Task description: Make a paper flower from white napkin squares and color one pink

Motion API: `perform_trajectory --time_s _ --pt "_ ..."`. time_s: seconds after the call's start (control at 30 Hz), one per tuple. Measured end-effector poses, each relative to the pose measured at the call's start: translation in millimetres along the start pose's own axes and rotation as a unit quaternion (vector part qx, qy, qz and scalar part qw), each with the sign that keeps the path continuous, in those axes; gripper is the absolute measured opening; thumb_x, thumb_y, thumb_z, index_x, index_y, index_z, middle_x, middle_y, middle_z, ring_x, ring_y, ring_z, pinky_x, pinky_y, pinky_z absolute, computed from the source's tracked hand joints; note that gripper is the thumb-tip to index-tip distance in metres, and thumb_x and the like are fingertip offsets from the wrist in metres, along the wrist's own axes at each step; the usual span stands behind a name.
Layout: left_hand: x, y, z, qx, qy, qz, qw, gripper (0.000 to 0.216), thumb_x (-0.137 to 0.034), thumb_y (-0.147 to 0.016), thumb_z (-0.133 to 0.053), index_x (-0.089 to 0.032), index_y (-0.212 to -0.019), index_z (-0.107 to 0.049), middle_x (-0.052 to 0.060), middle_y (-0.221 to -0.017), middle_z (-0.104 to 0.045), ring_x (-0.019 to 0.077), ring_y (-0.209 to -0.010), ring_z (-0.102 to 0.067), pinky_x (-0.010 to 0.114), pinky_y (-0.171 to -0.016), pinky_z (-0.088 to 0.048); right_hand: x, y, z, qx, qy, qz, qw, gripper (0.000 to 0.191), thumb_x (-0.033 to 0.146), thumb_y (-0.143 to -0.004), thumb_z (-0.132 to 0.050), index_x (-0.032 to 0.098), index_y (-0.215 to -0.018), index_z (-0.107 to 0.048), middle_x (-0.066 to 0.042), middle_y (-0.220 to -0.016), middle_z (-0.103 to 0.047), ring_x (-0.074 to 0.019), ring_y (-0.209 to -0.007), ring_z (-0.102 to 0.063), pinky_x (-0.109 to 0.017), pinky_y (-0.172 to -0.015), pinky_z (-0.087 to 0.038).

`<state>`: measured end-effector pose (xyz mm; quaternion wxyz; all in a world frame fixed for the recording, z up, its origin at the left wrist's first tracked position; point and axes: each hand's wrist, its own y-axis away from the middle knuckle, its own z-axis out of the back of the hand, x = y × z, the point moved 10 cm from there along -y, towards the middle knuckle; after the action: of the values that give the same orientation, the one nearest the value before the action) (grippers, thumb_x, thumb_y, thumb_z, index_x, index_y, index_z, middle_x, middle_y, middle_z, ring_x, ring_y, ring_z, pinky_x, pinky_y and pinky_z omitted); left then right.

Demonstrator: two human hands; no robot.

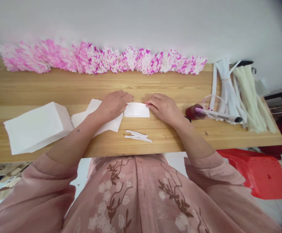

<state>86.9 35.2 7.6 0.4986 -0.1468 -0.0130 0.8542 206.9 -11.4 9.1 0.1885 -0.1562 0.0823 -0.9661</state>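
A small folded piece of white paper lies on the wooden table between my hands. My left hand pinches its upper left corner, and my right hand pinches the upper right corner. Under my left forearm are loose white paper sheets, partly hidden. Nearer to me are a few narrow white strips. Left of my left arm stands a thick stack of white paper.
Pink-and-white ruffled paper flowers line the wall. At the right are a jar of dark red liquid, a marker, a bundle of white strips and cream strips. A red plastic stool stands below the table edge.
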Motion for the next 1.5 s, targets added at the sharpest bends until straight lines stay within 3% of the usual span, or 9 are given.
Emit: perform_trajectory --time_s 0.17,0.47,0.6,0.73,0.9,1.23,1.5 --pt "-10 -1 -5 0.012 -0.002 -0.055 0.998 0.040 -0.006 -0.084 -0.040 -0.021 -0.106 -0.070 0.008 -0.099 -0.067 0.0234 -0.090 -0.058 0.036 -0.077 -0.044 -1 0 1 -0.002 -0.003 -0.004 1.000 0.026 0.030 -0.099 -0.045 0.020 -0.097 -0.069 -0.010 -0.092 -0.068 -0.0242 -0.087 -0.061 -0.036 -0.075 -0.045" --pt "-13 -1 -1 0.007 0.036 -0.075 0.996 0.038 -0.007 -0.085 -0.040 -0.020 -0.098 -0.073 0.006 -0.108 -0.071 0.0213 -0.092 -0.060 0.036 -0.080 -0.045 -1 0 0 0.009 -0.008 -0.011 1.000 0.026 0.030 -0.099 -0.045 0.020 -0.098 -0.069 -0.010 -0.094 -0.068 -0.0244 -0.088 -0.061 -0.036 -0.076 -0.045" --pt "-19 -2 6 0.010 0.051 -0.063 0.997 0.027 -0.025 -0.091 -0.047 -0.019 -0.091 -0.074 0.007 -0.104 -0.072 0.0223 -0.089 -0.061 0.036 -0.079 -0.044 0 -1 0 0.012 -0.003 -0.004 1.000 0.026 0.030 -0.099 -0.045 0.020 -0.097 -0.069 -0.010 -0.093 -0.068 -0.0244 -0.087 -0.060 -0.037 -0.076 -0.045" --pt "-21 -7 4 0.007 0.045 -0.042 0.998 0.035 -0.040 -0.096 -0.047 -0.017 -0.085 -0.072 0.009 -0.094 -0.072 0.0239 -0.086 -0.060 0.037 -0.078 -0.043 1 -2 -1 0.013 -0.004 -0.001 1.000 0.027 0.029 -0.099 -0.045 0.019 -0.094 -0.069 -0.010 -0.091 -0.067 -0.0243 -0.086 -0.060 -0.036 -0.075 -0.045" --pt "-13 -12 -3 -0.011 0.030 0.007 0.999 0.023 -0.029 -0.094 -0.051 -0.016 -0.100 -0.069 0.010 -0.094 -0.070 0.0275 -0.092 -0.060 0.040 -0.079 -0.042 0 -1 -1 0.009 -0.008 -0.005 1.000 0.027 0.030 -0.099 -0.045 0.020 -0.094 -0.070 -0.010 -0.091 -0.067 -0.0251 -0.086 -0.059 -0.038 -0.075 -0.045" --pt "-20 -13 -7 -0.004 0.015 -0.025 1.000 0.023 -0.027 -0.094 -0.051 -0.017 -0.098 -0.071 0.009 -0.093 -0.069 0.0260 -0.091 -0.060 0.039 -0.079 -0.041 11 -5 4 -0.021 -0.013 0.048 0.999 0.034 0.042 -0.099 -0.046 0.020 -0.108 -0.069 -0.011 -0.102 -0.068 -0.0268 -0.096 -0.056 -0.042 -0.086 -0.045" --pt "-21 -10 -4 -0.009 -0.007 -0.027 1.000 0.022 -0.026 -0.092 -0.053 -0.016 -0.098 -0.071 0.010 -0.093 -0.069 0.0273 -0.093 -0.060 0.041 -0.081 -0.042 14 -7 -7 -0.006 0.027 0.039 0.999 0.037 0.041 -0.101 -0.043 0.021 -0.098 -0.074 -0.009 -0.091 -0.069 -0.0242 -0.086 -0.054 -0.038 -0.075 -0.038"
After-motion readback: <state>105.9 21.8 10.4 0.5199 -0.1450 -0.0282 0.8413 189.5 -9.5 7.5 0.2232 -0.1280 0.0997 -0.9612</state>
